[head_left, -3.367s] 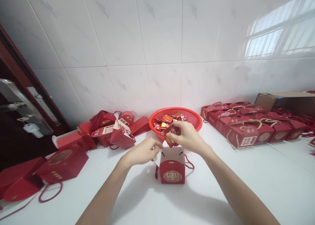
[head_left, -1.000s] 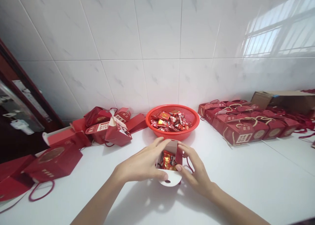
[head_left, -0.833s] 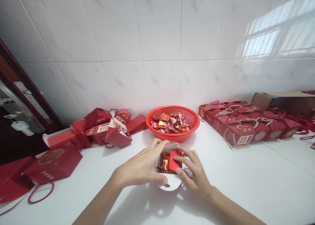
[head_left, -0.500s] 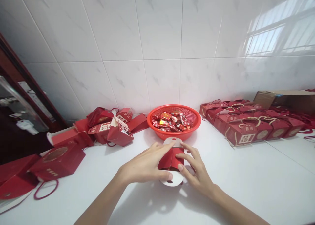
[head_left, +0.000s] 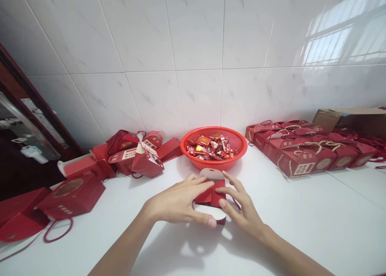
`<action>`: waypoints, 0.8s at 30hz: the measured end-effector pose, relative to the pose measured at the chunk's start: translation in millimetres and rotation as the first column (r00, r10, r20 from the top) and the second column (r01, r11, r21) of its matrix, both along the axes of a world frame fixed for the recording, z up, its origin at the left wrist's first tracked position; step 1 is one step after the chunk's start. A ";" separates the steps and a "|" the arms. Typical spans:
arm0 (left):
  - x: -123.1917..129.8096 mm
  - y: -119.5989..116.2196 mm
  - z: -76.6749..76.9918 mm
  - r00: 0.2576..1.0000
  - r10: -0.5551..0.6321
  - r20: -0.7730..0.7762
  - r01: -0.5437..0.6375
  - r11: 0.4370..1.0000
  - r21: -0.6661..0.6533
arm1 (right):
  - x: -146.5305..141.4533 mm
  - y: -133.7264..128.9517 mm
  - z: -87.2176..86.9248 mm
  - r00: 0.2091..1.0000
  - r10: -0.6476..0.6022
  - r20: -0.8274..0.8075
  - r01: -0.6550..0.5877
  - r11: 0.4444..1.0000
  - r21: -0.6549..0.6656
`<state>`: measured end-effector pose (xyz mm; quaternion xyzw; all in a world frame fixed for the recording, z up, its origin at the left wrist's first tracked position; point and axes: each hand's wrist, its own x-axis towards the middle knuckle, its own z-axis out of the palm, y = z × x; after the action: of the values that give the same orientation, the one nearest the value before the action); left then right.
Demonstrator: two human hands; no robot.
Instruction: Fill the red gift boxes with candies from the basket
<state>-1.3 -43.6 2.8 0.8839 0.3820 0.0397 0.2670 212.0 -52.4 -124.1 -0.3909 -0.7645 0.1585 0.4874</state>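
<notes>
A small red gift box stands on the white counter in front of me, its two red inner flaps folded inward. The far flap sticks up, and the near flap is bent outward with its white inside showing. My left hand grips the box from the left, fingertips on a red inner flap and thumb at the near flap. From the right, my right hand holds the box with curved fingers, some of them on the other inner flap. The box's contents are hidden.
Just beyond the box is a red plastic basket of wrapped candies. Several loose red boxes lie to the left. Rows of closed boxes with cord handles stand at right, before a cardboard carton. A tiled wall rises behind.
My left thumb has shifted slightly toward me and right, and the near flap now tilts further down. My left fingers have moved onto the red inner flap. The right hand has barely moved.
</notes>
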 end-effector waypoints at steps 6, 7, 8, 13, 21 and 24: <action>-3.6 1.5 -0.2 0.998 0.053 0.032 -0.054 0.998 0.029 | 0.4 0.7 0.9 0.999 0.021 -0.047 -0.022 0.999 -0.026; -3.6 2.7 -1.3 0.995 0.088 0.052 -0.090 0.995 0.032 | 0.5 1.0 1.2 0.998 0.019 -0.055 -0.020 0.999 -0.025; -3.4 4.2 -2.9 0.989 0.126 0.075 -0.128 0.991 0.034 | 0.7 1.4 1.7 0.998 0.019 -0.061 -0.020 0.999 -0.026; -1.7 15.7 -17.6 0.943 0.277 0.182 -0.292 0.955 0.059 | 1.8 2.7 4.9 0.995 0.030 -0.097 -0.033 0.999 -0.029; -2.1 28.9 -33.0 0.953 0.274 0.126 -0.277 0.961 0.009 | 1.0 2.0 3.7 0.978 -0.007 -0.207 -0.016 0.994 -0.109; -2.3 31.0 -31.7 0.955 0.279 0.105 -0.279 0.960 -0.011 | 1.2 4.6 2.3 0.963 -0.096 -0.253 0.044 0.978 -0.204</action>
<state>-3.6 -12.7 -29.0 0.8184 0.4881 0.1245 0.2766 213.2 -47.8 -121.7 -0.4396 -0.6599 0.2659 0.5482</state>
